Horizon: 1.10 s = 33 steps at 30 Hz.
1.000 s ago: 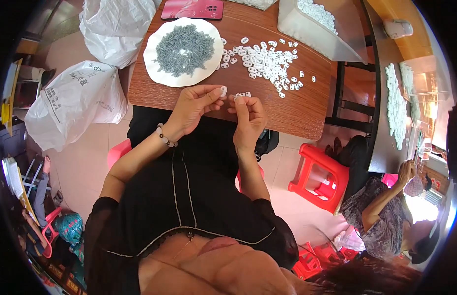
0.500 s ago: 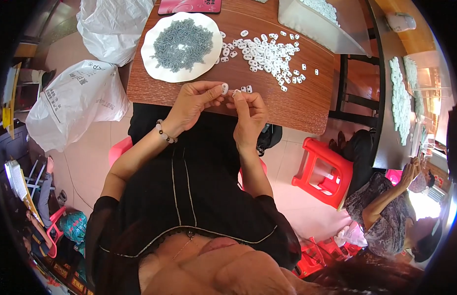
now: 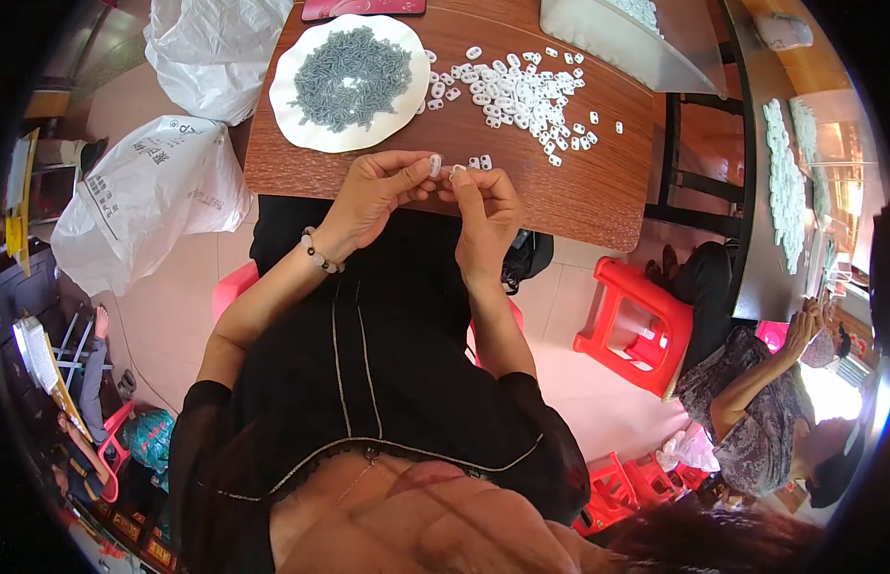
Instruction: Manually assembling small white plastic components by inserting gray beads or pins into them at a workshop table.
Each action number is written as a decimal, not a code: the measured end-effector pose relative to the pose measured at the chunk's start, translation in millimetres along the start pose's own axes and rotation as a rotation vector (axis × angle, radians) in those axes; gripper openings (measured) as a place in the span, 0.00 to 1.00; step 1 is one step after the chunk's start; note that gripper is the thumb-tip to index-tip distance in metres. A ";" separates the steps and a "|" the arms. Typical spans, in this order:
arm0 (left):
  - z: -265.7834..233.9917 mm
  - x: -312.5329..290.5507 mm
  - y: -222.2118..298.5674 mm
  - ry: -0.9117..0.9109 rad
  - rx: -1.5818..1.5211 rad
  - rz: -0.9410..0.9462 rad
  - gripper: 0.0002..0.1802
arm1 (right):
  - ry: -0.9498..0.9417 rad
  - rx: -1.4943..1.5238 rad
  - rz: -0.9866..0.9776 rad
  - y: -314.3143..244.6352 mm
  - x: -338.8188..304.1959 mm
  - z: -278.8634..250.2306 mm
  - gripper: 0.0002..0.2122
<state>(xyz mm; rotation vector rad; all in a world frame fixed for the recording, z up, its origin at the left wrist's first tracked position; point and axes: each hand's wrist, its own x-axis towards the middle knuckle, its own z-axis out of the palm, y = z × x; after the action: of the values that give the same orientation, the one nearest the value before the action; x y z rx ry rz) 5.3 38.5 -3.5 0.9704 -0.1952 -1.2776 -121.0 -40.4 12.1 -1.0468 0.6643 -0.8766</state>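
Note:
Over the near edge of the brown wooden table (image 3: 579, 210), my two hands are close together. My left hand (image 3: 373, 196) pinches a small white oval plastic piece (image 3: 435, 165) between thumb and fingertips. Closed in a pinch too, my right hand (image 3: 485, 215) holds another small white plastic piece (image 3: 457, 170). A couple more white pieces (image 3: 479, 163) lie just beyond my right fingers. Beyond my left hand stands a white scalloped plate (image 3: 290, 113) heaped with small grey rod-shaped parts (image 3: 354, 77). To its right spreads a loose pile of white oval pieces (image 3: 521, 100).
A pale bin (image 3: 626, 53) of white pieces sits at the table's far right. White sacks (image 3: 153, 201) stand on the floor at left. Right of the table are a red stool (image 3: 636, 330) and another person (image 3: 751, 411) at a dark table (image 3: 760, 277) bearing white pieces.
The view has shifted slightly, so the table and plate sit a little higher. Both hands keep their pinches, and the piece in my left fingers has turned a little.

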 end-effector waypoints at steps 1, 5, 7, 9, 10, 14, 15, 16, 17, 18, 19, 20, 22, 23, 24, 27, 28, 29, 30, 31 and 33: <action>-0.4 0.1 -0.2 0.001 0.003 -0.001 0.13 | 0.000 0.000 0.001 0.3 0.0 -0.3 0.03; 0.7 -0.8 0.9 0.005 0.012 -0.004 0.13 | -0.001 -0.046 -0.014 1.5 0.2 -1.4 0.03; 0.5 -0.8 1.3 0.005 0.016 -0.004 0.13 | 0.000 -0.056 -0.016 1.8 0.2 -1.6 0.03; 0.7 -0.9 1.9 0.005 0.020 -0.004 0.13 | 0.003 -0.079 -0.037 2.7 0.0 -1.9 0.03; 1.0 -1.1 2.6 0.008 0.029 -0.004 0.13 | 0.003 -0.079 -0.036 3.2 0.1 -2.1 0.03; -0.4 -1.0 2.0 0.004 0.057 0.017 0.13 | -0.006 -0.114 -0.056 5.3 0.8 -3.8 0.03; -0.7 -0.8 1.7 0.004 0.057 0.018 0.13 | -0.013 -0.125 -0.063 5.7 0.9 -4.3 0.03; -0.8 -0.5 1.3 0.007 0.061 0.025 0.13 | -0.013 -0.125 -0.063 5.8 0.9 -4.1 0.03; -0.9 -0.4 1.2 0.010 0.065 0.032 0.13 | -0.012 -0.127 -0.067 6.0 0.8 -3.7 0.03; -0.5 -0.5 1.1 0.011 0.064 0.032 0.13 | -0.011 -0.129 -0.072 6.1 0.8 -3.6 0.03; -0.1 -0.8 1.2 0.020 0.069 0.035 0.13 | -0.011 -0.129 -0.071 6.0 0.7 -3.5 0.03; 0.3 -1.1 1.3 0.029 0.073 0.038 0.13 | -0.009 -0.130 -0.067 5.9 0.5 -3.4 0.03; 0.6 -1.4 1.3 0.034 0.083 0.045 0.13 | -0.009 -0.132 -0.062 6.2 0.6 -3.1 0.03; 0.6 -1.5 1.4 0.039 0.093 0.052 0.13 | -0.005 -0.147 -0.074 6.7 0.9 -3.0 0.03; 0.5 -1.6 1.4 0.039 0.092 0.052 0.13 | -0.001 -0.164 -0.086 7.1 1.0 -3.1 0.03; 0.4 -2.0 1.7 0.044 0.116 0.066 0.13 | 0.003 -0.174 -0.083 7.0 0.5 -3.5 0.03; 0.7 -2.3 1.8 0.046 0.122 0.066 0.13 | 0.003 -0.174 -0.083 7.2 0.6 -3.9 0.03; 1.0 -2.5 2.1 0.049 0.129 0.067 0.13 | -0.001 -0.181 -0.088 7.5 0.9 -4.4 0.03; 1.2 -2.8 2.6 0.050 0.129 0.067 0.13 | -0.006 -0.188 -0.092 7.5 1.0 -4.8 0.03; 1.4 -3.1 3.1 0.050 0.131 0.065 0.13 | -0.006 -0.188 -0.092 6.7 0.9 -4.6 0.03; 1.1 -3.1 3.3 0.051 0.132 0.063 0.13 | 0.012 -0.188 -0.057 5.0 0.9 -3.5 0.04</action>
<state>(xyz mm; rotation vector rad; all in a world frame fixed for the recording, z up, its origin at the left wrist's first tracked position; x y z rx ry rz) 6.0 40.6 0.7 1.1003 -0.2710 -1.1927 -122.0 -41.6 6.1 -1.2342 0.7410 -0.8824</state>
